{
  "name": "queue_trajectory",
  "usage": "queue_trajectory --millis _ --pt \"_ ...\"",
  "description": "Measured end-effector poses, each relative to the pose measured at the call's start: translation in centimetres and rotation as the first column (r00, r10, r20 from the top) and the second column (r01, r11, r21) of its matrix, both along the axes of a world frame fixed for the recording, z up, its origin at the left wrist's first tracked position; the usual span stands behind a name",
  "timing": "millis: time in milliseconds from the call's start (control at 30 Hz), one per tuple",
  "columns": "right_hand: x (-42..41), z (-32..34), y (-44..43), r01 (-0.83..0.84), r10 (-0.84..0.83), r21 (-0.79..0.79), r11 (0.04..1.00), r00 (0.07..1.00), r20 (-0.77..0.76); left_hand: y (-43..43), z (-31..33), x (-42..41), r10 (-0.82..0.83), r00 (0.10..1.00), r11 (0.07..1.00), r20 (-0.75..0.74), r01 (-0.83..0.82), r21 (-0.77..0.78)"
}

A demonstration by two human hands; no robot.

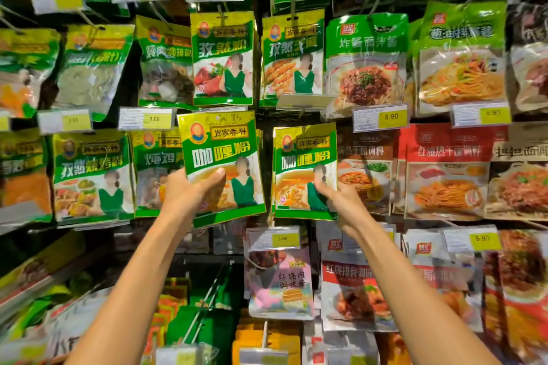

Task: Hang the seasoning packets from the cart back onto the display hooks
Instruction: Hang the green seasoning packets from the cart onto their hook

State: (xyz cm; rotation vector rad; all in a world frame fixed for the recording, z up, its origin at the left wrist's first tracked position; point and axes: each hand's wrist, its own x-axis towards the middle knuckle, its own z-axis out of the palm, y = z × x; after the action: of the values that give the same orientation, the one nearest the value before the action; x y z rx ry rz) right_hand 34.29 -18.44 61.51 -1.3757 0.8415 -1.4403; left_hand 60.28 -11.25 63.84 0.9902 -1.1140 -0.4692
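Observation:
My left hand [189, 190] grips a green and yellow curry powder packet [221, 154] by its lower left, holding it up against the middle of the display wall, slightly tilted. My right hand [341, 195] holds the lower right of a second stack of the same curry powder packets [305, 169], just to the right. The hook behind either one is hidden by the packets, so I cannot tell whether they hang on it. No cart is in view.
Rows of green seasoning packets [222, 56] hang above and to the left, red noodle sauce packets [444, 169] to the right. Price tags [274, 237] stick out on hook ends below and above my hands. More packets [278, 281] fill the lower rows.

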Motion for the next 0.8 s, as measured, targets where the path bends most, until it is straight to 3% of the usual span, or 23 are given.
queue_trajectory --millis 100,167,233,267,367,433,600,633,700,733,800 --pt "-0.3 -1.3 0.5 0.163 -0.171 -0.087 0.983 0.980 -0.101 0.1 -0.3 -0.9 -0.030 0.999 0.999 -0.012 0.029 -0.016" --pt "-0.7 -2.5 1.2 0.428 -0.473 -0.254 0.867 0.867 -0.157 0.1 -0.6 -1.8 -0.077 0.996 0.997 -0.034 0.077 -0.019" --pt "-0.7 -3.0 2.4 0.542 -0.600 -0.380 0.749 0.799 -0.042 0.1 -0.8 -3.1 -0.128 0.991 0.992 -0.034 0.128 -0.018" --pt "-0.5 -2.9 2.9 0.519 -0.572 -0.413 0.749 0.820 -0.007 0.1 -0.9 -4.0 -0.160 0.987 0.987 -0.034 0.159 -0.013" --pt "0.8 -1.2 4.0 0.261 -0.302 -0.397 0.880 0.952 -0.044 -0.2 -1.3 -6.6 -0.267 0.963 0.963 -0.029 0.268 0.010" --pt "1.4 -0.3 4.4 0.121 -0.161 -0.364 0.923 0.984 -0.082 -0.5 -1.4 -8.2 -0.314 0.949 0.949 -0.006 0.314 0.039" --pt "1.3 0.0 3.7 0.113 -0.110 -0.239 0.964 0.994 0.027 -0.5 -1.0 -10.0 -0.310 0.945 0.951 0.102 0.308 0.040" --pt "1.2 0.0 3.5 0.114 -0.110 -0.232 0.966 0.993 0.029 -0.4 -0.5 -9.8 -0.236 0.954 0.970 0.183 0.243 -0.018" --pt "0.9 0.0 3.1 0.117 -0.114 -0.222 0.968 0.993 0.025 -0.3 0.7 -8.4 0.124 0.933 0.976 0.337 -0.055 -0.210" --pt "0.7 0.1 2.9 0.125 -0.123 -0.220 0.967 0.992 0.023 -0.3 1.6 -7.5 0.345 0.865 0.915 0.365 -0.223 -0.337" --pt "0.5 0.4 2.3 0.155 -0.156 -0.221 0.963 0.988 0.015 -0.9 3.4 -5.6 0.685 0.627 0.700 0.370 -0.427 -0.572"
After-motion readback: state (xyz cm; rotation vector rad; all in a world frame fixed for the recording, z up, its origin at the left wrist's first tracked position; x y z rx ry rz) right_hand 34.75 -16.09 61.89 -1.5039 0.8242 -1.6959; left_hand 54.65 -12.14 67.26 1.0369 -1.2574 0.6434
